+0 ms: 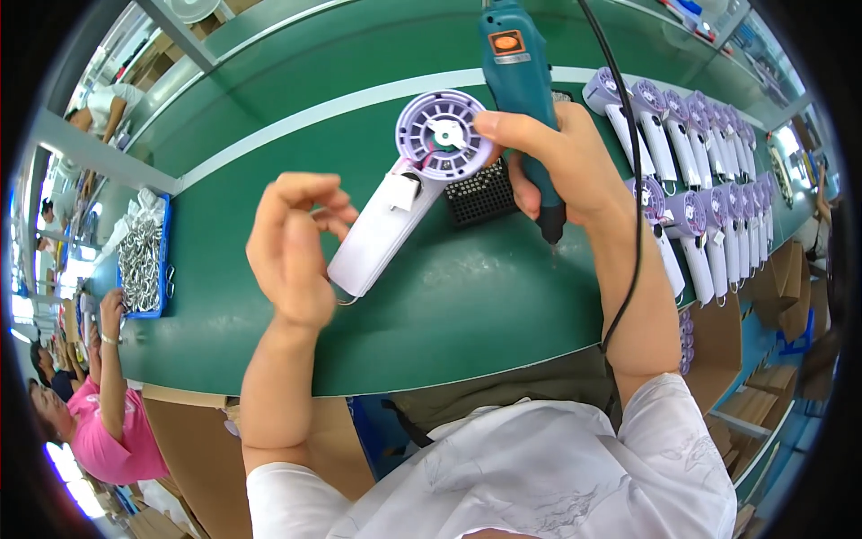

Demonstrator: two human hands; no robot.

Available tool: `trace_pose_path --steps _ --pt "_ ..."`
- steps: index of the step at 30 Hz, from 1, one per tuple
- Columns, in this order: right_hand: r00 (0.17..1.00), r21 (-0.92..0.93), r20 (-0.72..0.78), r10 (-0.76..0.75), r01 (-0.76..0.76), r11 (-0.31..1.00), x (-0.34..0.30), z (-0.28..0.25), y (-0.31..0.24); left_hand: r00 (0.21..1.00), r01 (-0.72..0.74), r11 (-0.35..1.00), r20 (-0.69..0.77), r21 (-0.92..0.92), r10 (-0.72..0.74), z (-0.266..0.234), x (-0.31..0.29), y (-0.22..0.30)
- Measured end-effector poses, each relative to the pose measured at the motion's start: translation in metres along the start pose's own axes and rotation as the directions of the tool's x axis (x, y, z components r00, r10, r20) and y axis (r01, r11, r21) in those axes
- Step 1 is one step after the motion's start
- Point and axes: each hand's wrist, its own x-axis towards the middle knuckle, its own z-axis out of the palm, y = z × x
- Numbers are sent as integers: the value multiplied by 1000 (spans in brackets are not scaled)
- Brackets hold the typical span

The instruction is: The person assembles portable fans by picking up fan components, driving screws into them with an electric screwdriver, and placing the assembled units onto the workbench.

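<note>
A handheld fan [382, 234] with a white handle and a round lilac head [444, 135] is tilted over the green bench. Its head is uncovered, showing a white hub and thin wires; a small white tag-like piece sits at the neck. My right hand [575, 162] grips a teal electric screwdriver [521, 63], bit pointing down, while its outstretched finger and thumb area touch the fan head's right rim. Beside the handle, my left hand [296, 247] is open, with loosely curled, slightly blurred fingers and nothing visible in them. Behind the fan is a black perforated screw tray [480, 199].
Two rows of similar lilac-and-white fans [696, 144] lie at the right. A blue bin [164, 260] of metal loops stands at the left. The screwdriver's black cable [639, 180] hangs across my right forearm. A co-worker in pink [112, 436] sits at the far left.
</note>
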Motion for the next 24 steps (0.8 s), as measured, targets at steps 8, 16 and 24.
trace_pose_path --steps 8,16,24 --pt "899 376 433 -64 -116 919 12 1 30 926 182 924 375 -337 -46 -3 14 -12" --pt "890 312 454 -40 -117 943 6 23 33 890 95 979 456 -179 -3 -7 10 0" --pt "932 -22 337 136 -137 990 -2 29 19 850 78 994 517 71 -104 -16 17 3"
